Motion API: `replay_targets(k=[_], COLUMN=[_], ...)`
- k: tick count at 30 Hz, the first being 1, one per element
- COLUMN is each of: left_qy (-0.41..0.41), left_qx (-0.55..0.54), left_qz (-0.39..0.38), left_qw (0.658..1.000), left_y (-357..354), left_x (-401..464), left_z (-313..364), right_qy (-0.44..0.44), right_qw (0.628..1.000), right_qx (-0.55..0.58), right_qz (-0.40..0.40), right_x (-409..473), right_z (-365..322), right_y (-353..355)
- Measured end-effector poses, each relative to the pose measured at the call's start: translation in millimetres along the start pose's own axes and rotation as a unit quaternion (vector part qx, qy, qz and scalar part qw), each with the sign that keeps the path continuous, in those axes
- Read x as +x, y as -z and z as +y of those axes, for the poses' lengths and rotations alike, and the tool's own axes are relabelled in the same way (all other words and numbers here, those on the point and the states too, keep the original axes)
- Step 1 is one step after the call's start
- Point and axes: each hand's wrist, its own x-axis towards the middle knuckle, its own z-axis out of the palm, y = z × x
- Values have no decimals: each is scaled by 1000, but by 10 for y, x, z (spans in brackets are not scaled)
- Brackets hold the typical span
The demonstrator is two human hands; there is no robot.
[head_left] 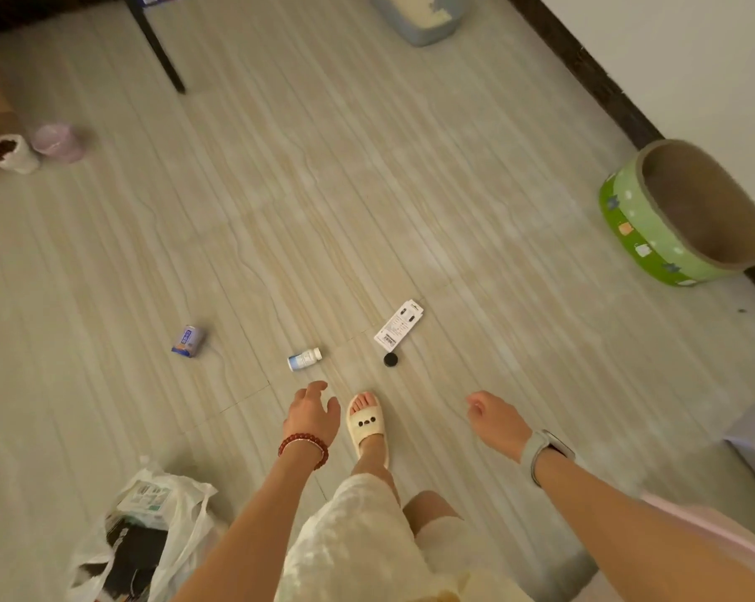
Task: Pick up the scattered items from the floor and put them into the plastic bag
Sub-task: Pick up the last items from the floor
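Several items lie on the tiled floor: a small blue and orange can on its side, a white bottle with a blue label, a white printed package and a small black round lid. My left hand, with a red bead bracelet, hangs just short of the bottle, fingers relaxed and empty. My right hand, wearing a grey watch, is empty too, fingers loosely curled, to the right of my slippered foot. The white plastic bag lies open at the bottom left with packets inside.
A green round cardboard tub stands by the wall on the right. A blue bin sits at the top. A dark table leg, a pink cup and a small filled sack are on the left.
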Motion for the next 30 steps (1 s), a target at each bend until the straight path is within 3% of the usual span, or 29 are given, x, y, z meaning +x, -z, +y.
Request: replay_targets(k=[6,13,17,20,25,30], left_qy=[20,133,215,255,222,177], left_qx=[-41,-122,-186,-174,-46,-41], left_qz=[-3,26,20,-20,-45,-26], left_qw=[999,983,958,951,973,983], left_y=[141,-178,-843,-1497,-2527,-3441], left_x=[652,1409,2134,2691,3602,4430], left_z=[739,918,787,616,321,-14], right_qy=[31,54,108,134,225,296], right_qw=[999,981,937,907,848,769], right_qx=[-23,-146,-296,-373,-460,-553], right_qz=[-6,-113,-154,-142,-134,-123], right_x=[809,2072,3271,4201,5495,6396], right_z=[-454,-660,-655,-661,-499,-19], right_y=[729,949,883,690,0,-873])
